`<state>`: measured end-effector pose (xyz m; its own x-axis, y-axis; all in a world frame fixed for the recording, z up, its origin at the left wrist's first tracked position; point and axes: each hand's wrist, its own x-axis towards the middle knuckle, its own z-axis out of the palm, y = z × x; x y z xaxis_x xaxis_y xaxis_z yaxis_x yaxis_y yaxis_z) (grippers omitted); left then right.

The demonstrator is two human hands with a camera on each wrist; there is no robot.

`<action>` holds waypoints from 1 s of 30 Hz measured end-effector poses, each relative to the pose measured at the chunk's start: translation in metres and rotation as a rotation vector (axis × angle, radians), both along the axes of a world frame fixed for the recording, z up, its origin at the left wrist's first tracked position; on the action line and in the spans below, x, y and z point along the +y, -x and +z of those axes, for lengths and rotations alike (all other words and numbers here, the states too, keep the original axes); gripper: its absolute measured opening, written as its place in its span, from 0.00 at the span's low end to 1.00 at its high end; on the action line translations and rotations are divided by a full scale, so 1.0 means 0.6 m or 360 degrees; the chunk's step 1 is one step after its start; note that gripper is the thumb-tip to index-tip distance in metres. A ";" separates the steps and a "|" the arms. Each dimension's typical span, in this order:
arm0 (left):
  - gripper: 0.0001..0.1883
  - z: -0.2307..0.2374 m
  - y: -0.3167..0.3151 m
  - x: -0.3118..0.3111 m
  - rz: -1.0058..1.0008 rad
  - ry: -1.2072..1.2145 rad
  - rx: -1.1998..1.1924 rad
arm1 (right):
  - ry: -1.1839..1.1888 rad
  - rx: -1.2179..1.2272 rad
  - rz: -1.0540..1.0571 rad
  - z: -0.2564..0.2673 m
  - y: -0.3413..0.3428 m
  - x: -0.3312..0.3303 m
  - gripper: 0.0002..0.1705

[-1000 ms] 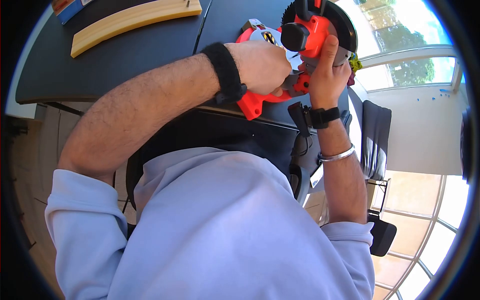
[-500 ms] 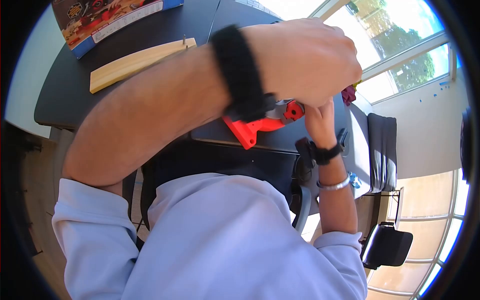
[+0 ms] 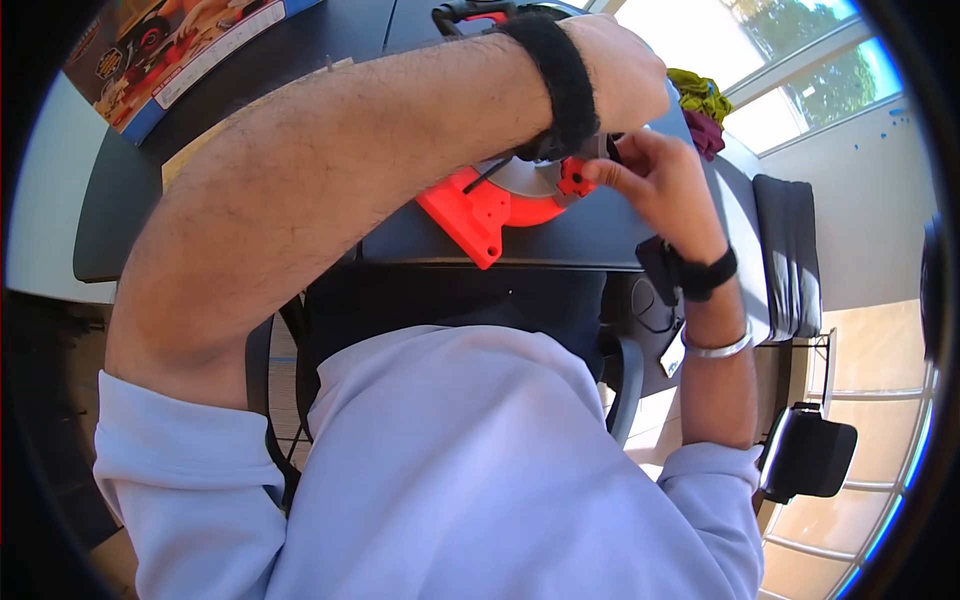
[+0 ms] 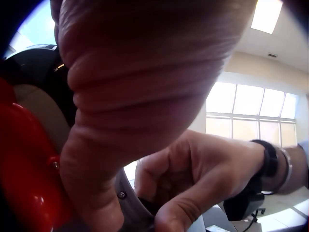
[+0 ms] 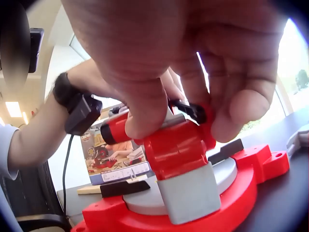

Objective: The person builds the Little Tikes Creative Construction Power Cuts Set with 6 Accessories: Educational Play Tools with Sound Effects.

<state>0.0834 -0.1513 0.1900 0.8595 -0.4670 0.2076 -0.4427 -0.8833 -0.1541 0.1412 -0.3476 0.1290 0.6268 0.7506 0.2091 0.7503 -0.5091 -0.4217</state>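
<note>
A red and grey toy miter saw (image 3: 470,215) stands on the dark table; its upper part is largely covered by my left arm in the head view. My left hand (image 3: 625,75) grips the saw's upper part, the thumb pressed on a grey piece beside the red housing (image 4: 29,164) in the left wrist view. Lower and to the right, my right hand (image 3: 665,185) holds the saw at its red hinge (image 5: 176,150), thumb on one side and bent fingers on the other. A small black part (image 5: 193,111) shows between that thumb and fingers.
A printed box (image 3: 170,60) stands at the table's far left. Beside it a pale wooden piece (image 3: 190,152) is mostly covered by my left forearm. Olive cloth (image 3: 700,95) and maroon cloth (image 3: 705,135) lie by the window. A chair armrest (image 3: 625,390) is near my right side.
My left hand has gone from low on the saw up and right to its upper part. My right hand has come down from the blade head to the hinge. The box has come into view.
</note>
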 end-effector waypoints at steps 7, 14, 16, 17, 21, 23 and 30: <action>0.12 -0.033 0.006 -0.029 -0.0042 -0.0115 -0.0135 | -0.0080 0.0332 0.0244 0.000 -0.020 0.010 0.18; 0.13 0.012 0.019 0.001 -0.0176 0.0068 -0.0069 | -0.0052 0.0289 0.0131 0.012 0.004 0.010 0.17; 0.13 0.048 0.050 0.020 -0.0133 0.0036 0.0084 | 0.0078 0.0206 -0.0034 0.010 0.008 0.009 0.20; 0.13 0.054 0.060 0.024 -0.0090 0.0000 0.0232 | 0.0077 0.0216 -0.0034 0.008 0.009 0.008 0.20; 0.13 0.007 0.019 0.023 0.0163 -0.0010 0.0229 | 0.0100 0.0149 0.0017 0.005 0.006 0.011 0.22; 0.11 -0.012 0.020 0.026 0.0118 0.0103 0.0253 | 0.0086 0.0153 0.0045 0.004 0.006 0.011 0.22; 0.10 -0.055 0.014 0.013 0.0038 0.0084 0.0047 | 0.0184 0.0121 0.0155 0.011 -0.001 0.014 0.18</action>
<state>0.0749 -0.1434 0.1573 0.8766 -0.4352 0.2054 -0.4249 -0.9003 -0.0943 0.1420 -0.3392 0.1355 0.5609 0.8247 0.0725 0.7665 -0.4842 -0.4219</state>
